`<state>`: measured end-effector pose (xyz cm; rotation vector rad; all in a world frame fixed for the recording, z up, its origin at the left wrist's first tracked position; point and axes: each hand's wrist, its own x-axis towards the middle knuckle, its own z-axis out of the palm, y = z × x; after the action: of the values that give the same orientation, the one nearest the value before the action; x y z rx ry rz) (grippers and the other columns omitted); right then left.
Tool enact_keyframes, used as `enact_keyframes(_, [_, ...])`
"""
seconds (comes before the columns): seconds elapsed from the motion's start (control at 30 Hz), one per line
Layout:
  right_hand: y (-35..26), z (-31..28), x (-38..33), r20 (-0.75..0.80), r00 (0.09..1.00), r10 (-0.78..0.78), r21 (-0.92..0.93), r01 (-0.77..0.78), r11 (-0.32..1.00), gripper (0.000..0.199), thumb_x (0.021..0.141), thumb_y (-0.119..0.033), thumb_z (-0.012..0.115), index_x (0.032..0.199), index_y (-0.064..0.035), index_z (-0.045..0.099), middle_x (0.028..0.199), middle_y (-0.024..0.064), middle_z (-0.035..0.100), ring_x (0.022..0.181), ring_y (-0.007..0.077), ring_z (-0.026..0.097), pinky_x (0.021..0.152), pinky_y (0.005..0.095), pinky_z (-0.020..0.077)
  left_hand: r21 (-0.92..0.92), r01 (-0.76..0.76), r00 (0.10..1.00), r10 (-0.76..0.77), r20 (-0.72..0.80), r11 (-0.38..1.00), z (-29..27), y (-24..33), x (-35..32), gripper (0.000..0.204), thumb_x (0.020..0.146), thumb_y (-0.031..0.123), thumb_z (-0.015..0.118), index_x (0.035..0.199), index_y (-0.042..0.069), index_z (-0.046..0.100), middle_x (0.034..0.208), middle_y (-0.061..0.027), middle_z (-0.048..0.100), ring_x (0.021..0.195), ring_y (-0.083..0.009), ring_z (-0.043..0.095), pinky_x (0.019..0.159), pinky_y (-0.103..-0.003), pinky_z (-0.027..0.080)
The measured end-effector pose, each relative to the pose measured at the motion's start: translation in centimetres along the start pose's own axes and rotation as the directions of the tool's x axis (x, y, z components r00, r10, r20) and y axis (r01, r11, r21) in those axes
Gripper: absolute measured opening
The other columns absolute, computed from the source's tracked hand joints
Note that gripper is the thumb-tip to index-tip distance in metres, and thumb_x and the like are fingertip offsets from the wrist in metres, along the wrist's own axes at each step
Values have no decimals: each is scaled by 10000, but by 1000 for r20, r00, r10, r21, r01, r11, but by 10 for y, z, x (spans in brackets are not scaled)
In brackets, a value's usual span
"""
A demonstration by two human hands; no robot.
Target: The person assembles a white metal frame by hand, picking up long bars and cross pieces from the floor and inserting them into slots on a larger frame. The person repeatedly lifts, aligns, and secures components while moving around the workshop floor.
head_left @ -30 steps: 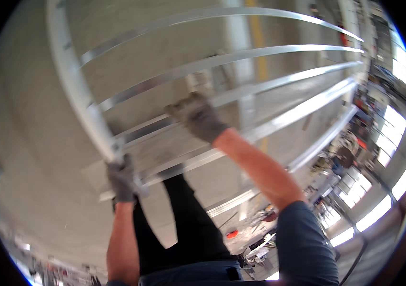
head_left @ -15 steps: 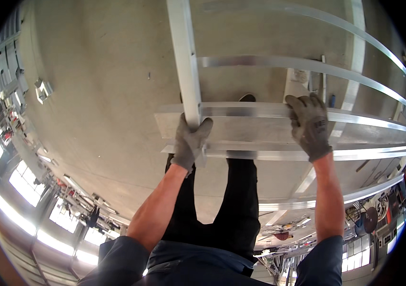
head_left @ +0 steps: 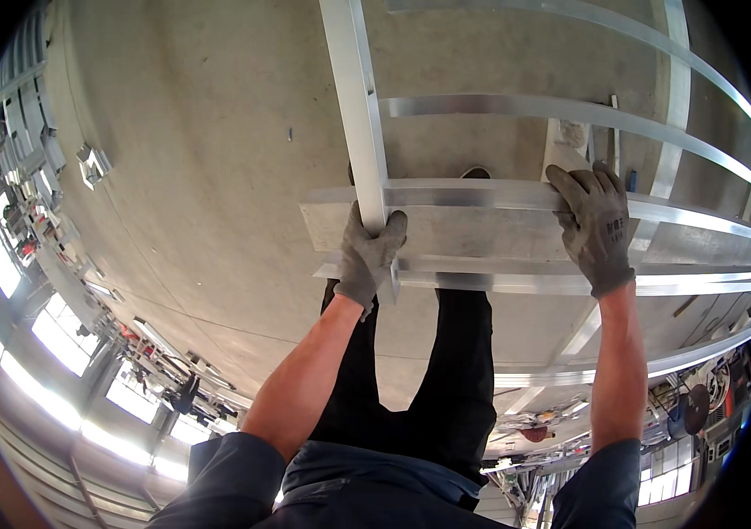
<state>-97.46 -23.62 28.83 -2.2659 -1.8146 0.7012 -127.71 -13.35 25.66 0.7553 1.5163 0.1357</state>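
A wide pale metal beam (head_left: pixel 356 97) runs away from me, and my left hand (head_left: pixel 371 256) in a grey work glove is closed round its near end. From beside it, a silvery metal bar (head_left: pixel 472 193) extends to the right. My gloved right hand (head_left: pixel 596 227) has its fingers bent over that bar farther along. Below the bar lies a broad flat metal face (head_left: pixel 481 235), edged on my side by another long bar (head_left: pixel 516 282). The palm side of both hands is hidden.
Farther off, more parallel metal bars (head_left: pixel 525 108) curve across to the right, joined by a pale crosspiece (head_left: pixel 673 132). Small metal offcuts (head_left: pixel 93 166) lie on the concrete floor (head_left: pixel 190 132) at left. Stacked material and equipment (head_left: pixel 702 406) line the workshop edges.
The whole scene has shifted slightly right in my view, hands and bars together. Both hands keep the same places on the metal.
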Motion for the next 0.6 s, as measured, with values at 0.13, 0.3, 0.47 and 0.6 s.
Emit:
enact_keyframes(0.13, [-2,-7,-5,-21,1000,-12,17,13,1000,529,691,9,680,1203,-120,636,940,70,656,973,284,631,1075,468,425,-33,-36,998,35,-45,999,4,-9,4,339,915,145,708,1170,-1,539,851,-14,611,667,-95,557,589,-268,488])
enact_keyframes(0.3, [11,-2,-4,-8,1000,-28,15,29,999,508,694,6,678,1181,-128,631,940,62,658,968,274,638,1086,464,421,-85,-39,998,35,-49,996,13,-16,4,312,906,111,684,1156,-9,539,839,-27,606,639,-105,546,579,-281,487])
enact_keyframes(0.47, [17,14,-8,-6,1000,-20,-7,20,1000,519,682,14,686,1174,-140,631,957,61,666,966,272,639,1087,465,418,13,-27,999,27,-26,1000,12,-12,4,296,892,71,661,1143,-14,531,814,-21,581,623,-100,521,566,-291,477])
enact_keyframes(0.6, [12,10,-7,45,999,10,8,-10,1000,505,694,10,679,1173,-141,629,962,63,666,966,277,636,1082,459,418,-50,-30,999,28,-40,998,13,-11,1,291,892,54,640,1144,-20,514,787,-14,556,609,-98,499,559,-294,469])
